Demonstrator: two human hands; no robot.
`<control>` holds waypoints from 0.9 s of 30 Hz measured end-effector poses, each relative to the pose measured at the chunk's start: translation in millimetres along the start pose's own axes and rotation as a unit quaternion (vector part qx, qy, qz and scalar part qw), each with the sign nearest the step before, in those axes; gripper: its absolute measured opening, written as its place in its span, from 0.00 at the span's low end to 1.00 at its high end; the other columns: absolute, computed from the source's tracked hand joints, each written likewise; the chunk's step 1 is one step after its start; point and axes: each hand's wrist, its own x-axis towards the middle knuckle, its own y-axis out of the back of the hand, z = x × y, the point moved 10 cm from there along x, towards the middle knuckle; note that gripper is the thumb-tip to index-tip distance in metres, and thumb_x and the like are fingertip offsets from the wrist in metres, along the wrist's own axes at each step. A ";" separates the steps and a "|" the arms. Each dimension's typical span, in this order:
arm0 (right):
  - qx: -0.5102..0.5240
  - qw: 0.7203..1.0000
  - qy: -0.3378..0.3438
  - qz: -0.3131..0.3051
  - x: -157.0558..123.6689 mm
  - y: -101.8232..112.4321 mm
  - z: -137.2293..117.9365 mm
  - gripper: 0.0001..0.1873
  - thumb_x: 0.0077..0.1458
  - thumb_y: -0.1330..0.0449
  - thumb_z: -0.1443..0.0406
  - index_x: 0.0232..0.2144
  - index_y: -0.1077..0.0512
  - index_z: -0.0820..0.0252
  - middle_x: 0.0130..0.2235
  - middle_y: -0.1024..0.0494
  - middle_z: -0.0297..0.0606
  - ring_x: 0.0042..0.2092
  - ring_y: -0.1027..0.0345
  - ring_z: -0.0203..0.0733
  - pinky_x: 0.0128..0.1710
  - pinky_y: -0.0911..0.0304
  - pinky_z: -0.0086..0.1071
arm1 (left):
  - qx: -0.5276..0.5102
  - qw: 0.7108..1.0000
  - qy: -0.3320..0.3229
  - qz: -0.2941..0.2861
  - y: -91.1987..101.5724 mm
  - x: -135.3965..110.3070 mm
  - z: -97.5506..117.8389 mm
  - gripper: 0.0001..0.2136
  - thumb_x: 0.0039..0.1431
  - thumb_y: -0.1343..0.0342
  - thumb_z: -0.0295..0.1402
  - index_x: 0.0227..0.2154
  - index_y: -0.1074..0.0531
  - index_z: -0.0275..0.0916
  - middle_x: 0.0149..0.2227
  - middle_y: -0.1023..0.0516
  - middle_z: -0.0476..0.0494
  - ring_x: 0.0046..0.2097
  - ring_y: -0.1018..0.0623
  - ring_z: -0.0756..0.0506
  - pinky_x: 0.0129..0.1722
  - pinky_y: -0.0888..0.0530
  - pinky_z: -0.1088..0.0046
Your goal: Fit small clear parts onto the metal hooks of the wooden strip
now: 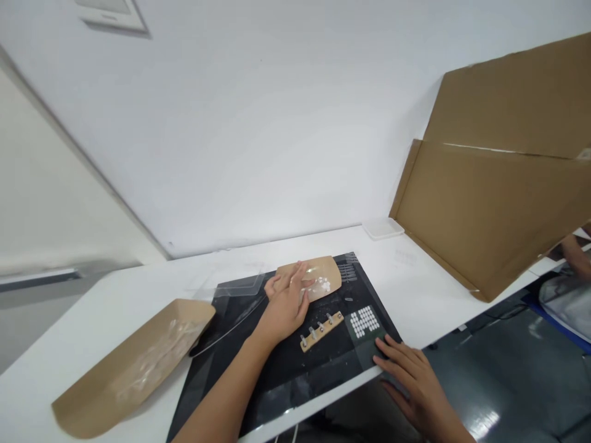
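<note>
High on the wall at left, we saw a pale plate [111, 13] whose markings were too blurred for us to read. Below it, on a white table [41, 360], lay a kraft-paper card [133, 366] smeared with clear blobs, its edge touching a black mat [281, 381]. A clear plastic sheet [235, 283] sat at the mat's far edge. Our left hand [284, 304] lay on a second kraft card [321, 277], spread open and gripping nothing; white blobs showed beside its fingers [295, 277]. That card rested on the mat's far side. Nearer us lay a wooden strip with four bolts [321, 331], then a white-dotted green sheet [364, 321]. Our right hand [410, 384] held nothing, its slightly curled fingers [385, 354] touching the mat's near corner. Further right stood brown cardboard sheets [494, 184], and a co-worker's hand [575, 258] showed at the edge.
</note>
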 end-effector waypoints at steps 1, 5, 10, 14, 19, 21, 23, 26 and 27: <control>0.004 1.000 0.006 0.020 -3.6 1.3 -0.5 0.23 0.69 0.41 0.70 0.63 0.28 0.51 0.66 0.25 0.41 0.67 0.31 0.52 0.56 0.27 0.45 | 0.002 1.000 -0.004 0.000 0.2 -0.1 1.6 0.30 0.72 0.54 0.28 0.74 0.54 0.37 0.62 0.22 0.28 0.72 0.34 0.33 0.63 0.46 0.47; 0.041 0.996 0.005 0.076 -11.6 9.3 2.8 0.16 0.69 0.40 0.72 0.55 0.24 0.53 0.56 0.16 0.39 0.58 0.21 0.47 0.48 0.25 0.40 | 0.007 1.000 -0.021 0.004 1.5 -0.2 7.3 0.27 0.72 0.54 0.28 0.72 0.47 0.40 0.63 0.23 0.29 0.71 0.33 0.32 0.63 0.45 0.46; 0.075 0.990 -0.017 0.118 -11.7 22.7 9.6 0.11 0.69 0.38 0.70 0.49 0.22 0.52 0.48 0.13 0.38 0.50 0.16 0.45 0.41 0.24 0.35 | -0.002 1.000 -0.020 0.011 4.2 0.7 7.0 0.27 0.71 0.53 0.28 0.70 0.45 0.38 0.61 0.22 0.28 0.71 0.33 0.33 0.63 0.44 0.47; 0.079 0.987 -0.037 0.134 -10.0 28.7 14.9 0.11 0.67 0.36 0.70 0.48 0.22 0.51 0.44 0.12 0.37 0.44 0.16 0.44 0.41 0.24 0.36 | -0.012 1.000 -0.022 -0.004 3.2 0.8 7.3 0.25 0.71 0.53 0.28 0.69 0.42 0.41 0.56 0.17 0.32 0.72 0.34 0.33 0.64 0.45 0.46; 0.093 0.984 -0.072 0.133 -8.0 32.5 26.2 0.10 0.65 0.34 0.69 0.46 0.20 0.49 0.39 0.13 0.35 0.38 0.17 0.44 0.38 0.25 0.35 | -0.005 1.000 -0.023 -0.011 3.8 1.1 8.8 0.20 0.71 0.53 0.27 0.63 0.34 0.43 0.59 0.19 0.34 0.71 0.32 0.32 0.63 0.45 0.45; 0.103 0.981 -0.088 0.138 -8.9 33.1 32.0 0.08 0.64 0.33 0.68 0.44 0.20 0.49 0.38 0.13 0.36 0.38 0.18 0.44 0.39 0.25 0.35 | -0.003 1.000 -0.024 -0.013 3.3 1.5 8.8 0.19 0.71 0.53 0.27 0.62 0.33 0.43 0.59 0.19 0.35 0.71 0.32 0.32 0.62 0.45 0.45; 0.111 0.978 -0.106 0.138 -10.3 32.3 37.4 0.07 0.63 0.32 0.67 0.43 0.19 0.49 0.37 0.13 0.36 0.38 0.18 0.45 0.39 0.25 0.35 | -0.002 1.000 -0.021 -0.015 1.9 1.7 7.2 0.20 0.70 0.53 0.27 0.62 0.33 0.44 0.59 0.18 0.36 0.71 0.32 0.32 0.62 0.45 0.45; 0.147 0.969 -0.145 0.135 -15.0 31.1 46.3 0.04 0.62 0.31 0.64 0.39 0.17 0.48 0.35 0.13 0.36 0.37 0.18 0.45 0.40 0.24 0.35 | -0.001 1.000 -0.012 -0.015 -0.9 1.5 2.5 0.21 0.69 0.52 0.27 0.63 0.34 0.43 0.57 0.17 0.36 0.71 0.32 0.32 0.61 0.44 0.44; 0.174 0.959 -0.171 0.141 -18.5 32.0 51.6 0.02 0.62 0.30 0.63 0.38 0.17 0.48 0.35 0.13 0.36 0.37 0.18 0.45 0.40 0.24 0.35 | -0.001 1.000 -0.010 -0.014 -1.7 1.3 0.9 0.21 0.69 0.52 0.27 0.63 0.34 0.43 0.55 0.16 0.36 0.70 0.32 0.32 0.62 0.45 0.44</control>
